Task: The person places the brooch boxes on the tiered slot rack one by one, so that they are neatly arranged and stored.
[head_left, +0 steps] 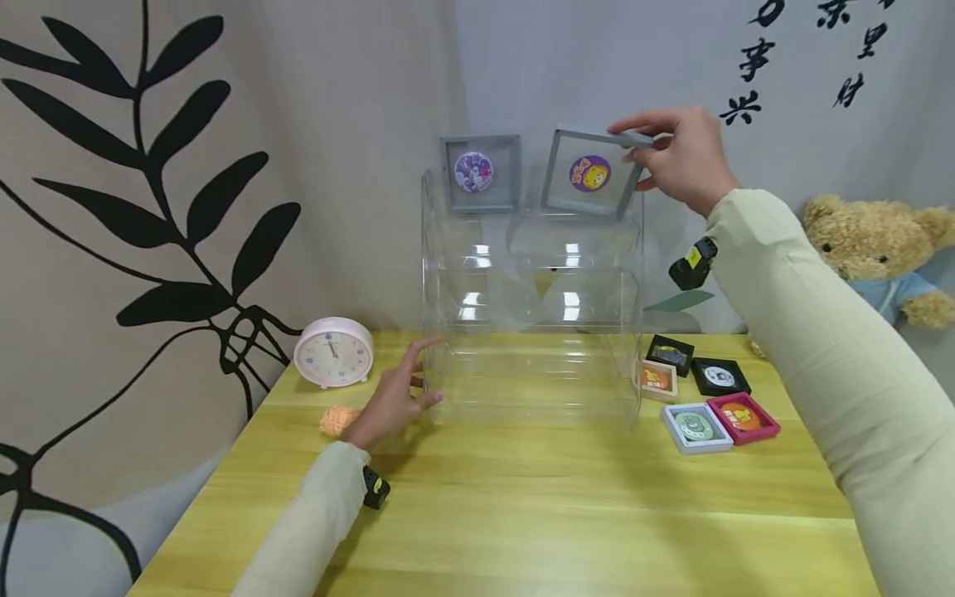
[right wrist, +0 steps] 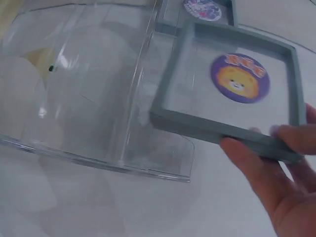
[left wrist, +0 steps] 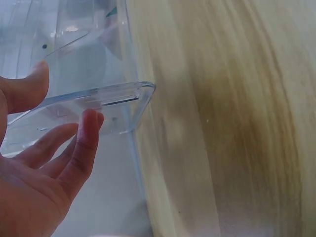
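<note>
A clear stepped display stand (head_left: 537, 365) stands on the table. My left hand (head_left: 395, 398) holds its left side, the thumb on one face of the side panel (left wrist: 113, 94) and bent fingers on the other. Up at the stand's top right, my right hand (head_left: 682, 157) pinches a grey square frame (head_left: 589, 203) by its upper right corner. The frame is tilted; a round purple badge with a yellow face (right wrist: 239, 79) shows inside it. Beside it, a second grey frame (head_left: 503, 199) with a purple round badge stands upright on the top step.
Small square frames, among them a black one (head_left: 719, 377), a white one (head_left: 697, 429) and a red one (head_left: 768, 429), lie right of the stand. A pink clock (head_left: 333, 352) and an orange lump (head_left: 337, 419) are at left. A teddy bear (head_left: 873, 240) sits behind at right.
</note>
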Available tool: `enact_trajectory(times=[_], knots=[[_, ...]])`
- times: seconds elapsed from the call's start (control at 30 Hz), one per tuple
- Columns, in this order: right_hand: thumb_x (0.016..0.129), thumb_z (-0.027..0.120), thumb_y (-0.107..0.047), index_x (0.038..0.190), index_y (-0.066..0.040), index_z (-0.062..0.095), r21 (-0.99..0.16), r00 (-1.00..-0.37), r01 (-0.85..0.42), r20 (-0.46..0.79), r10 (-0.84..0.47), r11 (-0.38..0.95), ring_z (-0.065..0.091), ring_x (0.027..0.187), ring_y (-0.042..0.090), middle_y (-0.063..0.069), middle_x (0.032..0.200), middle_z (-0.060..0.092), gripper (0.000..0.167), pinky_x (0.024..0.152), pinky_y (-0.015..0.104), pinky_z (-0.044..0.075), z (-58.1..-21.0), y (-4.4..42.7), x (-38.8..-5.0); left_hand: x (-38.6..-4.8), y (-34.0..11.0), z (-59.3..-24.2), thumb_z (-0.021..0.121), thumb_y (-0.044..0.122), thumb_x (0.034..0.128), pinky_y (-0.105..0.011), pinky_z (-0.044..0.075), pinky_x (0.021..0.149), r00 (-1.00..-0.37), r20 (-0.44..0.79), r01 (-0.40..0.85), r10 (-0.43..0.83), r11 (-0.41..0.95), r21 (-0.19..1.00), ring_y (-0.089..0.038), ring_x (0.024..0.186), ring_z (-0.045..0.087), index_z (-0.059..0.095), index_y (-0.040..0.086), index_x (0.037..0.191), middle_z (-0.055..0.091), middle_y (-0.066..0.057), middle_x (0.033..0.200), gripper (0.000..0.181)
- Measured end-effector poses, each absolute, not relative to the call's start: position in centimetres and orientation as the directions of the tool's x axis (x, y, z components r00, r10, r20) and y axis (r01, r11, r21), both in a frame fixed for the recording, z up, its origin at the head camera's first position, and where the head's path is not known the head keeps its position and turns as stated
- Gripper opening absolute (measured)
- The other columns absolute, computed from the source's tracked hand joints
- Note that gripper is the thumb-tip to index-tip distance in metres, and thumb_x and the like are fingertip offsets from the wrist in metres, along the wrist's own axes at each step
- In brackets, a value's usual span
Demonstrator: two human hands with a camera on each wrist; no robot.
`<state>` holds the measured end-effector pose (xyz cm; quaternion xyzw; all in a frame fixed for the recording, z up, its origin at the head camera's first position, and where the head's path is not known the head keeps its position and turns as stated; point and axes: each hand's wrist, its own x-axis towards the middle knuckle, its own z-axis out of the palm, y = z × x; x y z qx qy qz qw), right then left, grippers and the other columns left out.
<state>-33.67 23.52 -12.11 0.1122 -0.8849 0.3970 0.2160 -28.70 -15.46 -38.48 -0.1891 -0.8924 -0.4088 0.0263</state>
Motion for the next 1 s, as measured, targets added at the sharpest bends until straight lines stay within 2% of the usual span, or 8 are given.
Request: enact_trajectory(times=[0.13, 0.23, 0.3, 0.43, 0.53, 0.67, 0.77, 1.0], knots=[[0.102, 0.051, -0.007, 0.134, -0.028, 0.065, -0.562, -0.835, -0.334, 0.548, 0.039, 0.757, 0.061, 0.097, 0.011, 0.006, 0.139, 0.061, 0.041, 0.065, 0.006, 0.052, -11.1, 22.6, -34.4, -29.1, -15.0, -38.7, 0.073, 0.005, 0.0886, -0.049, 0.063, 0.086, -0.932, 0.196, 0.347, 0.304, 0.598, 0.722, -0.044, 0.117, 0.063, 0.025, 0.037, 0.155, 0.051, -0.032, 0.142, 0.089], [0.103, 0.046, -0.006, 0.136, -0.028, 0.064, -0.474, -0.793, -0.316, 0.608, 0.045, 0.822, 0.054, 0.088, 0.010, 0.002, 0.144, 0.060, 0.043, 0.060, 0.013, 0.043, -10.8, 21.9, -34.6, -29.2, -14.6, -38.8, 0.074, 0.005, 0.0886, -0.049, 0.062, 0.087, -0.936, 0.187, 0.336, 0.297, 0.604, 0.723, -0.043, 0.118, 0.063, 0.023, 0.038, 0.155, 0.051, -0.031, 0.142, 0.090], [0.103, 0.044, -0.004, 0.136, -0.028, 0.064, -0.434, -0.780, -0.312, 0.625, 0.033, 0.845, 0.053, 0.090, 0.012, 0.000, 0.146, 0.058, 0.045, 0.060, 0.018, 0.041, -10.8, 21.4, -34.8, -29.1, -14.6, -39.0, 0.073, 0.005, 0.0886, -0.049, 0.062, 0.087, -0.936, 0.173, 0.331, 0.305, 0.603, 0.726, -0.044, 0.118, 0.062, 0.023, 0.037, 0.156, 0.050, -0.032, 0.143, 0.090], [0.102, 0.043, 0.001, 0.134, -0.023, 0.066, -0.357, -0.745, -0.346, 0.667, -0.023, 0.868, 0.061, 0.111, 0.020, 0.005, 0.140, 0.063, 0.045, 0.083, 0.025, 0.053, -11.2, 20.2, -35.4, -28.9, -15.1, -39.1, 0.075, 0.006, 0.0882, -0.047, 0.063, 0.085, -0.933, 0.169, 0.336, 0.317, 0.605, 0.722, -0.044, 0.117, 0.063, 0.024, 0.039, 0.154, 0.050, -0.032, 0.142, 0.090], [0.101, 0.043, 0.004, 0.129, -0.018, 0.069, -0.277, -0.709, -0.386, 0.699, -0.091, 0.880, 0.062, 0.121, 0.029, 0.012, 0.132, 0.067, 0.044, 0.101, 0.039, 0.055, -11.9, 19.3, -35.6, -28.8, -15.3, -39.2, 0.075, 0.006, 0.0876, -0.046, 0.063, 0.083, -0.933, 0.175, 0.339, 0.315, 0.603, 0.722, -0.044, 0.115, 0.063, 0.025, 0.041, 0.153, 0.051, -0.031, 0.141, 0.090], [0.099, 0.040, 0.008, 0.126, -0.014, 0.071, -0.207, -0.709, -0.429, 0.681, -0.185, 0.879, 0.063, 0.121, 0.034, 0.015, 0.129, 0.067, 0.047, 0.102, 0.045, 0.055, -12.8, 18.3, -35.7, -28.4, -15.2, -39.7, 0.075, 0.004, 0.0875, -0.043, 0.063, 0.081, -0.935, 0.157, 0.326, 0.319, 0.592, 0.737, -0.045, 0.115, 0.063, 0.024, 0.040, 0.154, 0.050, -0.032, 0.142, 0.090], [0.097, 0.038, 0.009, 0.125, -0.013, 0.072, -0.217, -0.732, -0.428, 0.653, -0.196, 0.877, 0.062, 0.123, 0.034, 0.015, 0.131, 0.067, 0.049, 0.104, 0.046, 0.054, -13.1, 17.8, -36.2, -28.4, -15.3, -39.7, 0.074, 0.004, 0.0878, -0.044, 0.063, 0.082, -0.932, 0.154, 0.330, 0.327, 0.595, 0.733, -0.045, 0.115, 0.063, 0.024, 0.038, 0.154, 0.050, -0.033, 0.141, 0.090], [0.094, 0.040, 0.010, 0.130, -0.017, 0.069, -0.383, -0.816, -0.339, 0.574, -0.066, 0.859, 0.056, 0.134, 0.025, 0.007, 0.137, 0.066, 0.054, 0.112, 0.038, 0.048, -13.0, 18.1, -37.4, -28.8, -15.4, -39.0, 0.073, 0.004, 0.0888, -0.046, 0.063, 0.081, -0.923, 0.182, 0.363, 0.340, 0.609, 0.706, -0.047, 0.114, 0.063, 0.024, 0.035, 0.154, 0.050, -0.035, 0.140, 0.087]])
